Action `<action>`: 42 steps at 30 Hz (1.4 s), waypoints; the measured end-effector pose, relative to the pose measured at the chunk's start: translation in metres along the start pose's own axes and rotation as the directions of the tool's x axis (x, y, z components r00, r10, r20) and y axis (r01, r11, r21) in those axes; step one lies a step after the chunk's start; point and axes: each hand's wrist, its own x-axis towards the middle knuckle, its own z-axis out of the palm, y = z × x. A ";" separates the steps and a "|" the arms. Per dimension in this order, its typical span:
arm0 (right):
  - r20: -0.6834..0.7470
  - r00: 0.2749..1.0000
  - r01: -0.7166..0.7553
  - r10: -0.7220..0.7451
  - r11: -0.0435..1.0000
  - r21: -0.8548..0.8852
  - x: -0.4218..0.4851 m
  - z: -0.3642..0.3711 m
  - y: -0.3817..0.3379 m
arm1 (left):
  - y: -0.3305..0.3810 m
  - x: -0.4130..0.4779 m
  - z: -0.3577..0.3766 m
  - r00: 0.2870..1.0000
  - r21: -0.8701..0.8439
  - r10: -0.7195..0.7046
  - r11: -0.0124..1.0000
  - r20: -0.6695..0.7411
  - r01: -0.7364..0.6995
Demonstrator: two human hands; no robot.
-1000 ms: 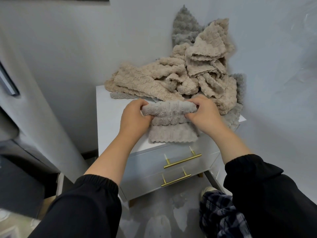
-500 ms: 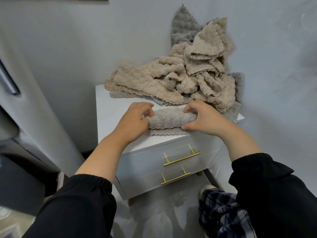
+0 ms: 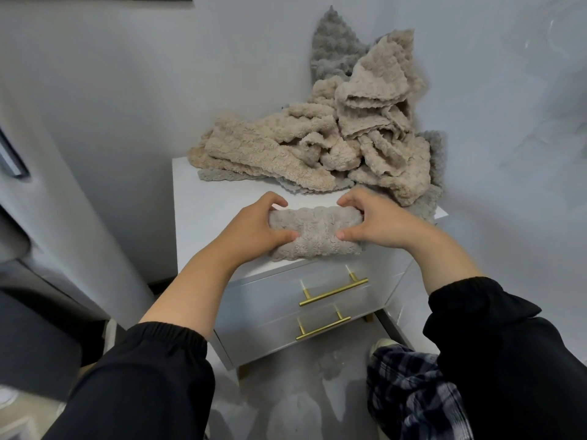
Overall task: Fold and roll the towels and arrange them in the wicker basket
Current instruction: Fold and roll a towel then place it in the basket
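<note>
A rolled beige-grey towel (image 3: pixel 316 231) lies across the front of the white nightstand top (image 3: pixel 203 211). My left hand (image 3: pixel 254 227) grips its left end, fingers curled over the far side and thumb on the near side. My right hand (image 3: pixel 378 222) grips the right end the same way. Behind the roll, a loose heap of beige towels (image 3: pixel 317 154) fills the back of the top, with grey towels (image 3: pixel 333 55) leaning against the wall. No wicker basket is in view.
The nightstand has two drawers with gold bar handles (image 3: pixel 333 292). White walls close in behind and to the right. A grey appliance (image 3: pixel 47 192) stands at the left. My plaid trouser leg (image 3: pixel 409 392) and shoe are on the floor at the lower right.
The towel was held up with a flat tail hanging toward me. Both hands have rolled it toward me and down, so the whole towel now lies as one roll near the front edge.
</note>
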 end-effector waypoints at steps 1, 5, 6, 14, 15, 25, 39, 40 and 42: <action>0.009 1.000 -0.003 0.003 1.000 -0.022 0.001 0.000 0.001 | 0.000 0.001 -0.001 1.000 -0.005 -0.020 1.000 0.010 0.020; -0.012 0.999 -0.047 0.048 0.998 0.039 0.007 0.000 0.004 | 0.001 0.004 -0.002 0.997 -0.074 -0.073 0.995 0.004 0.073; -0.014 0.998 -0.055 0.056 0.995 0.079 0.007 0.000 0.004 | 0.001 0.005 -0.001 0.995 -0.105 -0.096 0.990 -0.002 0.095; 0.056 0.984 -0.155 0.166 0.672 0.724 0.005 0.001 0.001 | 0.012 0.004 0.002 0.967 -0.684 -0.249 0.698 0.045 0.211; 0.068 0.985 -0.152 0.161 0.596 0.789 0.006 0.001 -0.001 | 0.013 0.005 0.005 0.971 -0.712 -0.235 0.673 0.049 0.199; -0.387 0.866 -0.012 0.316 0.787 0.616 -0.015 0.006 0.004 | 0.046 0.000 0.041 0.986 -0.508 -0.108 0.861 -0.126 0.029; -0.809 0.517 0.047 0.280 0.934 0.353 -0.239 -0.102 0.056 | 0.210 -0.043 0.157 0.934 -0.686 0.211 0.726 0.289 0.048; -0.826 0.491 0.058 0.276 0.936 0.347 -0.258 -0.107 0.061 | 0.223 -0.048 0.165 0.919 -0.683 0.248 0.730 0.306 0.030; -0.842 0.453 0.066 0.293 0.931 0.359 -0.293 -0.114 0.076 | 0.245 -0.060 0.183 0.871 -0.664 0.316 0.747 0.377 0.016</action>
